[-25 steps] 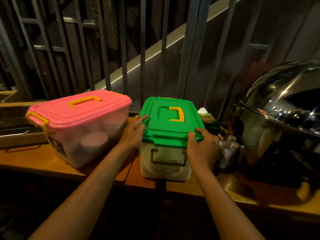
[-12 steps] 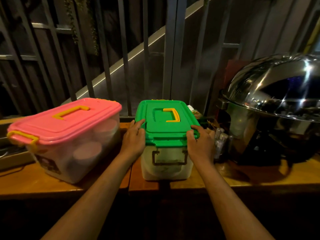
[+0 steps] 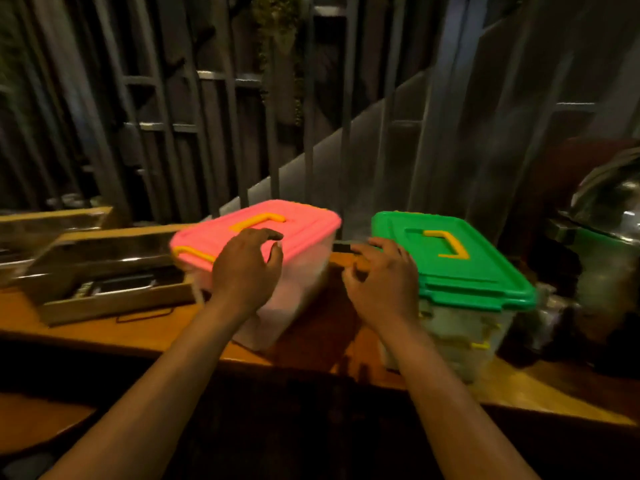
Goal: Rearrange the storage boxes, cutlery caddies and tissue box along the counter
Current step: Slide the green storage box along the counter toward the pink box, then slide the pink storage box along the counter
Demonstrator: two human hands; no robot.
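Now left hand (image 3: 247, 268) spread, empty, hovers over pink-lidded clear plastic storage box (image 3: 277, 271); right hand (image 3: 384, 282) loosely curled, empty, beside green-lidded clear box (image 3: 460, 271). Risk: one-sided push skews pink box off wooden worktop (image 3: 104, 332) edge below wrist.

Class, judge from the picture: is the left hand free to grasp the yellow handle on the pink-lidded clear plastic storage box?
Probably yes: the left hand hovers open over the pink-lidded clear plastic storage box, with nothing between it and the yellow handle.
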